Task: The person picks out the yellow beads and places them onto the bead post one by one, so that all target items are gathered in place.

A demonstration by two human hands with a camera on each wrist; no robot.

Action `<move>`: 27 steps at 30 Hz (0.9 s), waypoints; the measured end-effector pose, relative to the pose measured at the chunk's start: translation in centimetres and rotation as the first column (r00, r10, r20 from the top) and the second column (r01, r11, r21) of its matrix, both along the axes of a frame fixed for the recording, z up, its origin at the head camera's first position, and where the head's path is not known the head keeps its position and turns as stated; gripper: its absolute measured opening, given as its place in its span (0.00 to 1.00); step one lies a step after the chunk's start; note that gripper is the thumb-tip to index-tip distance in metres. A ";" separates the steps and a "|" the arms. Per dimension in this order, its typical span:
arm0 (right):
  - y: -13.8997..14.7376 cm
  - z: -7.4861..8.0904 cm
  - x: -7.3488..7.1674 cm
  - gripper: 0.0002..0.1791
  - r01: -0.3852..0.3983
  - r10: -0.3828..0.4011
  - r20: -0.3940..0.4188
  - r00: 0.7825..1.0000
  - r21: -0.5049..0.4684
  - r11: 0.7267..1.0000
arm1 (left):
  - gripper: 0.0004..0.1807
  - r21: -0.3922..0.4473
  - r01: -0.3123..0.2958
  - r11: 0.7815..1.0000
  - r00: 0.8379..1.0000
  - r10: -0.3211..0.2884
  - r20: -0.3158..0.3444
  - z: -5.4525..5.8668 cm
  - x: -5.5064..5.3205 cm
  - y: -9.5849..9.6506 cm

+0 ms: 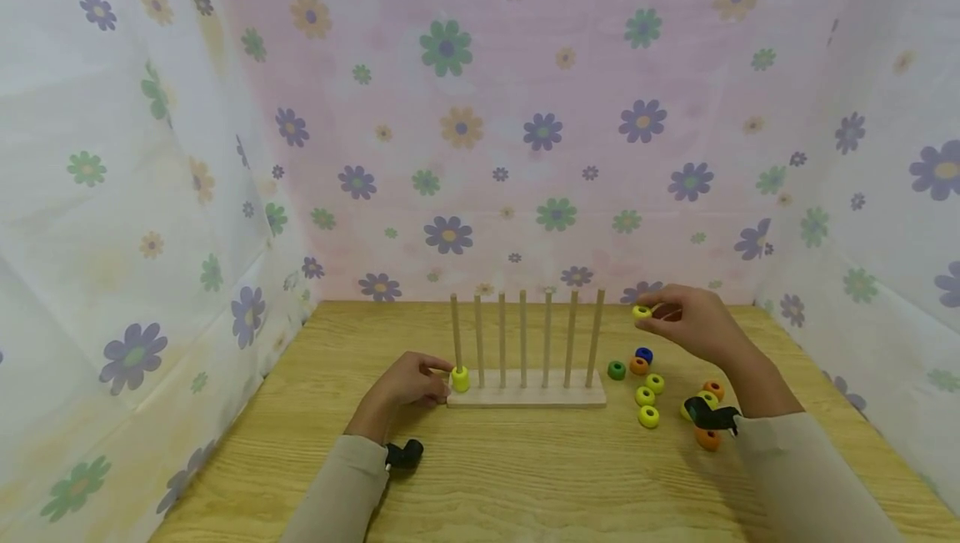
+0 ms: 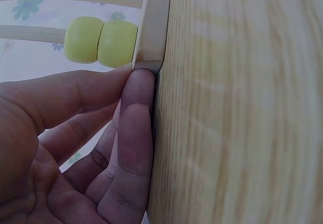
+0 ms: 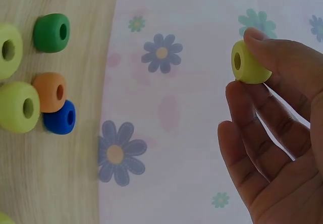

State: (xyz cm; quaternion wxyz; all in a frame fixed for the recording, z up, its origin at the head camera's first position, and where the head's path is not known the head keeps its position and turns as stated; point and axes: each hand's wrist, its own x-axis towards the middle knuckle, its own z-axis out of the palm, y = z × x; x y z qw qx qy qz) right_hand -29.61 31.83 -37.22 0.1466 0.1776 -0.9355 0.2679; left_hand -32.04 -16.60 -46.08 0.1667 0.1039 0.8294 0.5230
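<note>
A wooden peg rack (image 1: 525,397) stands on the table with several upright pegs. Two yellow beads are stacked at the foot of its leftmost peg, the lower one (image 2: 117,43) against the base. My left hand (image 1: 408,380) holds the rack's left end, thumb and bent fingertips at the corner of the base. Up in the air to the right of the rack, my right hand (image 1: 693,322) pinches a yellow bead (image 3: 250,65) between thumb and fingertips. The bead's hole faces away from the palm. Below that hand lie a green bead (image 1: 617,370) and a blue bead (image 1: 643,355).
Loose beads lie right of the rack: an orange bead (image 1: 639,366) beside the blue one, yellow beads (image 1: 648,417), and more orange ones (image 1: 707,439) partly hidden by the right wrist's black camera (image 1: 711,414). Flowered cloth (image 1: 480,151) stands behind the table (image 1: 525,476) and at both sides.
</note>
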 end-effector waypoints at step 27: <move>-2.6 2.9 -0.3 0.16 -0.064 0.065 -0.156 0.986 0.007 0.998 | 0.25 -0.005 -0.021 1.000 1.000 0.021 -0.007 0.3 0.6 0.2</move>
